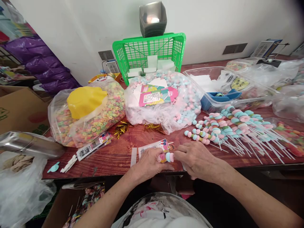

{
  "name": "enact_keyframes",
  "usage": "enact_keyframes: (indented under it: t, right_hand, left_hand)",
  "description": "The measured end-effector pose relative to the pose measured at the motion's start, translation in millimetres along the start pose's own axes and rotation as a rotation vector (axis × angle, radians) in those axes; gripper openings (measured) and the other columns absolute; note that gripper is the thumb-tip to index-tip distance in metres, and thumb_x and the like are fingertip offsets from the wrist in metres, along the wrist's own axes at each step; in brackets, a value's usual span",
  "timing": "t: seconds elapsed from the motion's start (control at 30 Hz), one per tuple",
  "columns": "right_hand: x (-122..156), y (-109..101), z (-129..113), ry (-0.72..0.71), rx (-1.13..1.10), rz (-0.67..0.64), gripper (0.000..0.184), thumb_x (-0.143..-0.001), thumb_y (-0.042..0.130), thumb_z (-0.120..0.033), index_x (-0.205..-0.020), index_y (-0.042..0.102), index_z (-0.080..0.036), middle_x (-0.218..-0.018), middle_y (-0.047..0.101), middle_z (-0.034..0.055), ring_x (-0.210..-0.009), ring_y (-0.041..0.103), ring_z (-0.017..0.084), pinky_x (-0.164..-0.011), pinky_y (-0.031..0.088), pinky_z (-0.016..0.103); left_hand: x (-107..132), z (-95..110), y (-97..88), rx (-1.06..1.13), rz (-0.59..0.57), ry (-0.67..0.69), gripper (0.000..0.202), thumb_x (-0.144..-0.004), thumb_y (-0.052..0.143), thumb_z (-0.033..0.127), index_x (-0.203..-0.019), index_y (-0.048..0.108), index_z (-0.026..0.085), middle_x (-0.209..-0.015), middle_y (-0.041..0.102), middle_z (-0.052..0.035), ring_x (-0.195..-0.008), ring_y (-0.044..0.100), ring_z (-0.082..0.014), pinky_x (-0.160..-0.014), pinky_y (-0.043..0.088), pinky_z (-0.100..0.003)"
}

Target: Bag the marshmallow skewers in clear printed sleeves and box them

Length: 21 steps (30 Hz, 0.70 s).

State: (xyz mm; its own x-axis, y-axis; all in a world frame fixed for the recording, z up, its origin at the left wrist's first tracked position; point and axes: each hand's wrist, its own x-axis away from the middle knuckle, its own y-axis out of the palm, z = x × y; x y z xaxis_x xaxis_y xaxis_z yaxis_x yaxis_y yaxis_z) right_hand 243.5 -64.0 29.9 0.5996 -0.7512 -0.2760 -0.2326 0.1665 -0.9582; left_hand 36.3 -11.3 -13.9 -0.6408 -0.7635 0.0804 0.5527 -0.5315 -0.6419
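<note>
My left hand [149, 163] is closed round a short candy skewer [167, 157] of pink and blue marshmallow pieces at the near edge of the wooden table [114, 155]. My right hand [196, 158] pinches the skewer's right end, fingers together. Printed paper labels [155, 146] lie just beyond both hands. A pile of finished candy skewers [228, 126] with white sticks fans out to the right of my right hand.
A clear bag of coloured ring cereal [95, 120] with a yellow scoop [84, 100] sits far left. A bag of pink and blue marshmallows [180, 104] is centre. Behind stand a green basket [148, 52] and a clear plastic tub [213, 82]. Gold twist ties [122, 128] lie between.
</note>
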Motion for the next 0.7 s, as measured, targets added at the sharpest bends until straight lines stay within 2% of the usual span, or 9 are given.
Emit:
enact_keyframes:
  t: [0.17,0.3,0.4,0.5,0.6,0.7]
  right_hand:
    - [-6.5,6.3,-12.2,0.026,-0.050,-0.126,0.018,-0.074,0.054,-0.004,-0.084,0.059,-0.018,-0.086,0.066,0.0027,-0.072,0.054,0.015,-0.060,0.024,0.030]
    - [-9.5,5.9,-2.0,-0.008,-0.003,-0.033,0.006,-0.077,0.059,-0.014,-0.081,0.060,-0.019,-0.080,0.063,0.0018,-0.069,0.050,0.015,-0.062,0.023,0.031]
    - [-10.5,1.9,8.4,-0.021,0.070,0.044,0.004,-0.079,0.063,-0.019,-0.076,0.060,-0.020,-0.073,0.060,0.0012,-0.067,0.045,0.016,-0.062,0.022,0.032]
    - [-10.3,-1.1,13.8,-0.075,0.078,0.090,0.004,-0.080,0.063,-0.017,-0.078,0.061,-0.020,-0.076,0.061,0.0017,-0.071,0.043,0.017,-0.063,0.023,0.032]
    - [-7.0,0.2,13.3,-0.110,0.030,0.098,0.005,-0.080,0.060,-0.014,-0.080,0.060,-0.019,-0.078,0.060,0.0028,-0.070,0.042,0.017,-0.062,0.024,0.031]
    - [-1.9,4.7,6.6,-0.081,-0.006,0.099,0.014,-0.078,0.053,-0.005,-0.078,0.058,-0.018,-0.076,0.057,0.0029,-0.068,0.041,0.016,-0.060,0.025,0.030]
  left_hand:
    - [-2.6,10.7,9.2,-0.063,-0.007,0.096,0.033,-0.074,0.070,0.047,-0.089,0.066,0.018,-0.076,0.064,0.0003,-0.068,0.053,-0.0154,-0.061,0.034,-0.024]
    - [0.1,13.1,4.5,-0.020,-0.026,0.084,0.040,-0.070,0.074,0.047,-0.099,0.064,0.020,-0.087,0.067,-0.0002,-0.076,0.056,-0.0182,-0.067,0.039,-0.026]
    - [3.8,12.0,-0.5,0.022,-0.097,0.059,0.048,-0.065,0.079,0.046,-0.103,0.064,0.019,-0.090,0.066,-0.0001,-0.080,0.056,-0.0201,-0.072,0.041,-0.027]
    - [5.7,12.6,-0.8,0.146,-0.172,0.089,0.050,-0.065,0.080,0.043,-0.106,0.064,0.019,-0.096,0.066,-0.0002,-0.087,0.056,-0.0213,-0.078,0.043,-0.029]
    - [4.2,13.9,2.9,0.291,-0.149,0.099,0.046,-0.066,0.079,0.041,-0.103,0.065,0.017,-0.098,0.065,-0.0005,-0.091,0.055,-0.0211,-0.081,0.043,-0.030]
    - [0.1,13.7,8.0,0.322,-0.119,0.090,0.039,-0.068,0.079,0.037,-0.098,0.066,0.016,-0.093,0.065,0.0006,-0.086,0.055,-0.0186,-0.078,0.043,-0.027]
